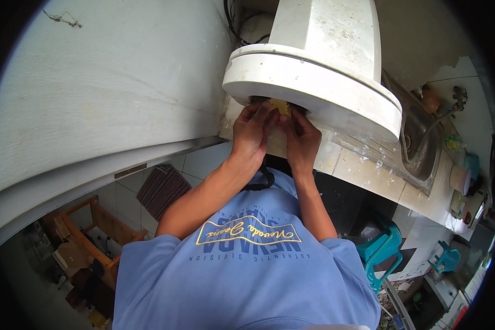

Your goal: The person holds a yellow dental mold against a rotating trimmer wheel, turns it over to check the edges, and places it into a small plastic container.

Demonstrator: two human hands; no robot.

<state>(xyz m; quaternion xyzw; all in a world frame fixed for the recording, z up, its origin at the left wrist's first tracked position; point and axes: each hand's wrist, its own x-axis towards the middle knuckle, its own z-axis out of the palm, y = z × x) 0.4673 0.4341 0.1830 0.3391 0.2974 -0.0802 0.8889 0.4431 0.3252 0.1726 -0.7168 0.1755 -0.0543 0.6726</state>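
Note:
Close together in front of me, my left hand (pixel 249 135) and my right hand (pixel 302 144) pinch a small flat yellow piece (pixel 280 105) with a notched edge. Its exact kind I cannot make out. The left fingers grip one side and the right fingers the other. Both hands are just under the front rim of a large white rounded housing (pixel 313 91), which overhangs the fingertips. A dark opening shows behind the yellow piece, and part of the piece is hidden by my fingers.
Right of the housing, a steel sink (pixel 423 135) is set into a tiled counter (pixel 363 173) spotted with pale specks. Dark cables (pixel 242 33) run behind the housing. A white wall (pixel 115 71) rises on the left. Teal plastic chairs (pixel 380 247) and a wooden frame (pixel 88 242) stand lower down.

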